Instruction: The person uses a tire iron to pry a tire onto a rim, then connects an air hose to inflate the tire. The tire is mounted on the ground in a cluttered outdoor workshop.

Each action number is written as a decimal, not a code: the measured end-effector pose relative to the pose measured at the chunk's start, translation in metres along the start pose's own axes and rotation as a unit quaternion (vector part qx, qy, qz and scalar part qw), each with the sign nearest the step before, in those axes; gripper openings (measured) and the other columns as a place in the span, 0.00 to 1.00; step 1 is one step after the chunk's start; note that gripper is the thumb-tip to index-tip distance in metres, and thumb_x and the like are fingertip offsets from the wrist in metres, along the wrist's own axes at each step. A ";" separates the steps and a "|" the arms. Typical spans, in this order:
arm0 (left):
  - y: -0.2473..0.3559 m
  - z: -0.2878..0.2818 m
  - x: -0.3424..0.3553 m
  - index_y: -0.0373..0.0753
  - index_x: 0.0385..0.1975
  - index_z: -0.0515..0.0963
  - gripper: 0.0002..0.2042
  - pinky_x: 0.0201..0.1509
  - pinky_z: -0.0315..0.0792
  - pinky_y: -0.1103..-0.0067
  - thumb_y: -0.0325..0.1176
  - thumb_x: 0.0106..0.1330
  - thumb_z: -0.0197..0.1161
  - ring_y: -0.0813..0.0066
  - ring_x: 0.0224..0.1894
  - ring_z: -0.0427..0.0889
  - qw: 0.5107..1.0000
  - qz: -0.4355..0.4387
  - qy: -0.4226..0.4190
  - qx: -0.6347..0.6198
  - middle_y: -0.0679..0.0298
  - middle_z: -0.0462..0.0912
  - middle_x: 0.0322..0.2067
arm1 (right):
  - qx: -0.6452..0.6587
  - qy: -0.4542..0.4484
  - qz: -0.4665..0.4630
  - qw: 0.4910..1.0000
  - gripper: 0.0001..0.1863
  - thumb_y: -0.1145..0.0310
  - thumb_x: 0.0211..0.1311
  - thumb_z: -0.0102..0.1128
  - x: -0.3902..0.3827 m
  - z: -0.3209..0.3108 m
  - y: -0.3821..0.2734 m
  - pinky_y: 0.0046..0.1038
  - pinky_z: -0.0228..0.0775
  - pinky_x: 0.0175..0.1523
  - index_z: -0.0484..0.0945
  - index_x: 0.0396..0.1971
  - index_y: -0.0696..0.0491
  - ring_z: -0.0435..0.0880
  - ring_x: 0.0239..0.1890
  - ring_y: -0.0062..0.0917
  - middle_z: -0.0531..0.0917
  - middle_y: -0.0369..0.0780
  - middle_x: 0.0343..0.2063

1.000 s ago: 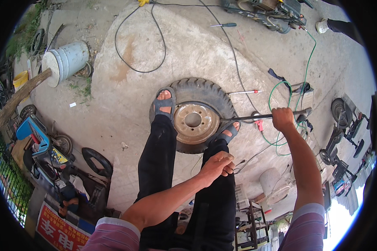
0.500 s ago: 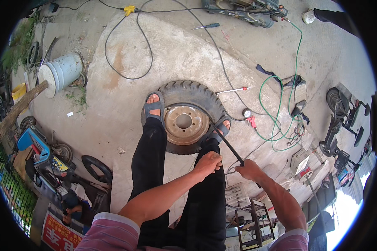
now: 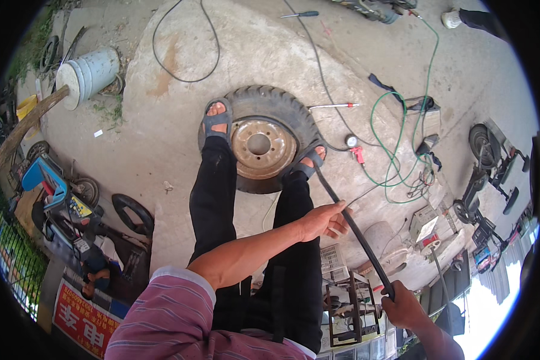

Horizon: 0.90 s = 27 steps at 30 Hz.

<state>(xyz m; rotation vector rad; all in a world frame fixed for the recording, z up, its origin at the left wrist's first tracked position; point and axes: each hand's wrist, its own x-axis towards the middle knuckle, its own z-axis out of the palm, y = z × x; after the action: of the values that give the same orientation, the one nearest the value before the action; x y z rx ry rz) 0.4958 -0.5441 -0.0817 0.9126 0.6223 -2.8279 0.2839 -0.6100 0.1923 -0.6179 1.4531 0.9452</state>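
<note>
The bare right hand (image 3: 403, 307) grips a long, dark, slim bar (image 3: 365, 246) that slants toward a black, treaded rubber tyre (image 3: 267, 108). The bare left hand (image 3: 323, 222), fingers loosely curled, hovers beside the bar.

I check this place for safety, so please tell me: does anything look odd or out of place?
Yes. Open sandals on the tyre leave toes bare near the bar, odd for such work. The green hose lies in untidy loops at right, where someone might trip.

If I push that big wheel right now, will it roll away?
Probably not: the wheel lies flat on its side, and two sandalled feet look planted on its tyre. It's likely heavy, with thick rubber tread and a metal rim, so it might barely slide.
</note>
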 end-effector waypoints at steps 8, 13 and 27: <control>0.046 -0.031 -0.041 0.40 0.62 0.62 0.31 0.46 0.74 0.68 0.61 0.72 0.42 0.69 0.44 0.81 0.963 0.083 0.228 0.117 0.61 0.81 0.40 | -0.033 0.102 -0.078 0.991 0.23 0.62 0.61 0.55 0.035 0.044 -0.039 0.54 0.72 0.43 0.62 0.48 0.64 0.81 0.32 0.60 0.80 0.61 0.26; 0.105 -0.108 -0.048 0.41 0.38 0.69 0.16 0.27 0.75 0.71 0.49 0.73 0.50 0.68 0.26 0.80 0.861 0.230 0.452 -0.044 0.60 0.81 0.29 | 0.070 0.115 -0.228 0.964 0.30 0.60 0.66 0.52 0.120 0.155 -0.132 0.49 0.71 0.48 0.59 0.59 0.65 0.80 0.42 0.56 0.78 0.63 0.42; 0.087 -0.282 -0.025 0.42 0.35 0.71 0.19 0.14 0.63 0.74 0.53 0.74 0.45 0.77 0.11 0.65 0.838 0.036 0.522 0.154 0.66 0.69 0.15 | 0.558 -0.241 -0.066 0.791 0.16 0.60 0.74 0.44 0.291 0.331 -0.218 0.27 0.71 0.32 0.71 0.45 0.59 0.78 0.24 0.23 0.77 0.38 0.25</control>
<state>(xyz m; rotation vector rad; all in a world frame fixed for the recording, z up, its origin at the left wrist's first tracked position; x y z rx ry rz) 0.6871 -0.5071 -0.3050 2.4864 0.1489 -2.1536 0.6087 -0.4009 -0.1119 0.3944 1.2012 -0.0060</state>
